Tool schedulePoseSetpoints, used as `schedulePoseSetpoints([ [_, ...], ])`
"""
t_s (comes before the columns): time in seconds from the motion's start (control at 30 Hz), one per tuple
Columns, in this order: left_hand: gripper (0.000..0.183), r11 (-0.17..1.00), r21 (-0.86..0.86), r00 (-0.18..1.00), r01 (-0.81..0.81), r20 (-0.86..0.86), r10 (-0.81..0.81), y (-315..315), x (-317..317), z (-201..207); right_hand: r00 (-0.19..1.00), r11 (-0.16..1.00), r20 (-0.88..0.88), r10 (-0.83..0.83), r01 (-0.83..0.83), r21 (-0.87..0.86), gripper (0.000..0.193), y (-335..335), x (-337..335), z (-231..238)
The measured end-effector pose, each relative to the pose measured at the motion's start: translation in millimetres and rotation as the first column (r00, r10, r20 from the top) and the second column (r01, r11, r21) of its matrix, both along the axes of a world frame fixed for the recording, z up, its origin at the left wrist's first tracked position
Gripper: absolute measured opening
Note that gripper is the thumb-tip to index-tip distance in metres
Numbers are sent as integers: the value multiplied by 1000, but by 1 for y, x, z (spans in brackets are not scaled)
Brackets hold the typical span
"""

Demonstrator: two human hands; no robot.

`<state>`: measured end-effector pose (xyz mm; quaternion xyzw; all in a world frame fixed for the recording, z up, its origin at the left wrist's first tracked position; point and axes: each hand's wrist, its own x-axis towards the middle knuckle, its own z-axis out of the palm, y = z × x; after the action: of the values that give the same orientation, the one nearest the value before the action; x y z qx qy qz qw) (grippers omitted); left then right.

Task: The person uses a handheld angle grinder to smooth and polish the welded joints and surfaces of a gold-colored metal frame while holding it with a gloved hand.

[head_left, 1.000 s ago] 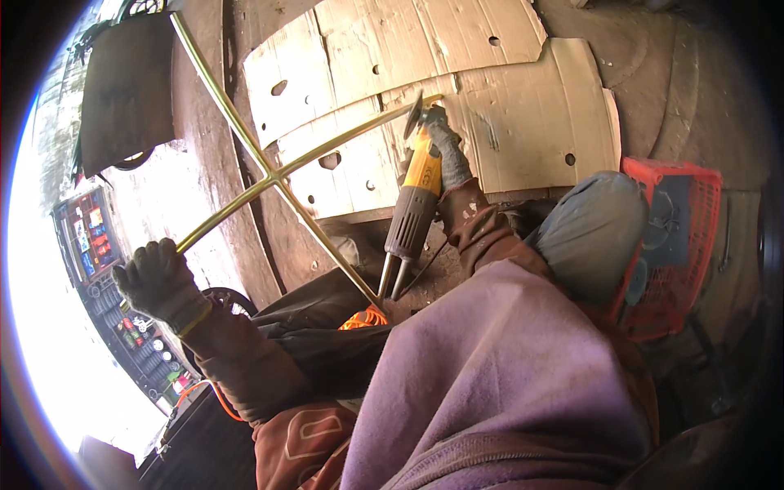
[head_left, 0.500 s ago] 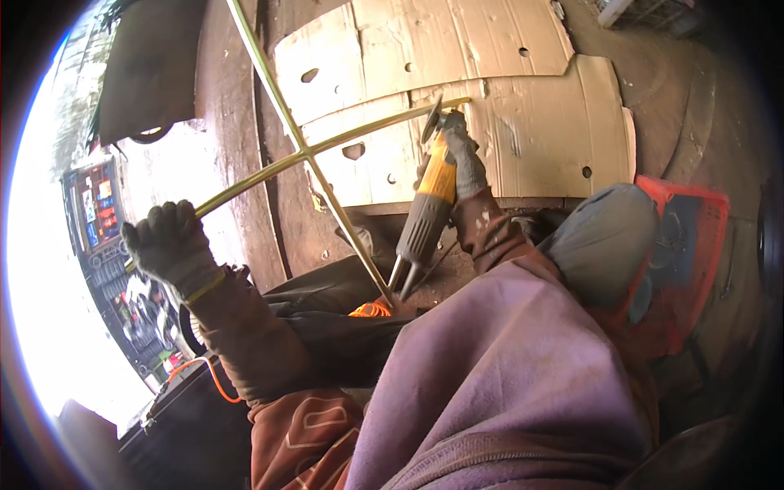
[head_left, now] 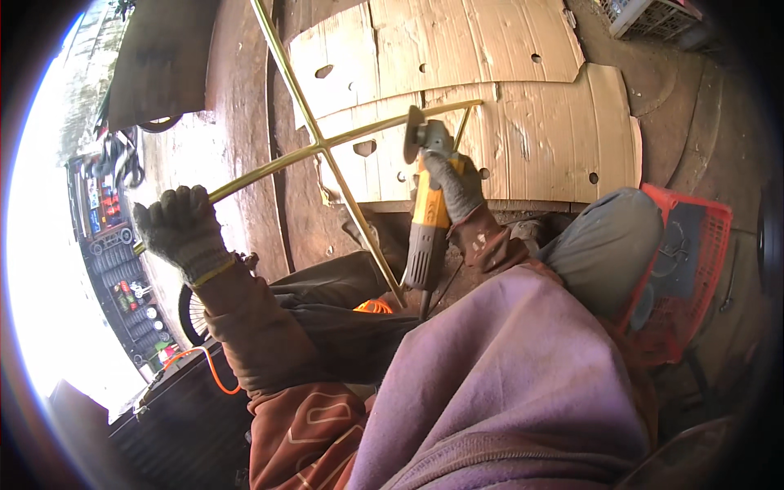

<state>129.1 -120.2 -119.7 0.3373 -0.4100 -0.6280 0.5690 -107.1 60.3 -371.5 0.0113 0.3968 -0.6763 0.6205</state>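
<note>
My left hand (head_left: 184,233), in a grey work glove, is closed around the left end of a brass-coloured metal bar frame (head_left: 273,166). Two long bars of this frame cross near the middle, and a shorter bar runs from its right end. In my gloved right hand (head_left: 459,188) is a yellow and grey angle grinder (head_left: 428,211), gripped near its head. Its disc (head_left: 412,135) stands on edge beside the right arm of the cross; whether it touches the bar I cannot tell. The grinder's body points back toward my lap.
Cardboard sheets (head_left: 523,135) with holes lie on the brown floor under the frame's right part. A red plastic crate (head_left: 709,265) stands beside my right knee (head_left: 608,245). An orange cord (head_left: 214,371) runs at lower left, and another crate (head_left: 645,18) sits at far right.
The grinder has turned in my right hand, showing more of its yellow side, and its disc has moved left. My left hand keeps its grip on the frame. The whole view has shifted slightly.
</note>
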Motion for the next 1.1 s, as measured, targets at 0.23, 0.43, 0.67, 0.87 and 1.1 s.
schedulePoseSetpoints([
  [0.23, 59, 988, -117, 994, 102, 59, -95, 6, -19, 20, 992, 979, -109, 57, -78, -190, 39, -1, 38, 62],
  [0.43, 54, 949, -174, 964, 262, 96, -248, 1, -32, 18, 997, 997, -25, 76, -76, -19, 29, 4, -27, 12],
  [0.67, 49, 910, -206, 933, 360, 109, -344, 8, -22, 24, 994, 973, -99, 36, -57, -225, 33, -5, 4, 78],
  [0.87, 49, 855, -208, 877, 475, 35, -478, 3, -26, 14, 981, 982, 56, 186, -187, 18, 27, 9, -49, 12],
  [1.1, 48, 969, -188, 982, 158, 133, -134, 5, -10, 20, 996, 973, -74, 46, -61, -221, 36, -2, 11, 69],
])
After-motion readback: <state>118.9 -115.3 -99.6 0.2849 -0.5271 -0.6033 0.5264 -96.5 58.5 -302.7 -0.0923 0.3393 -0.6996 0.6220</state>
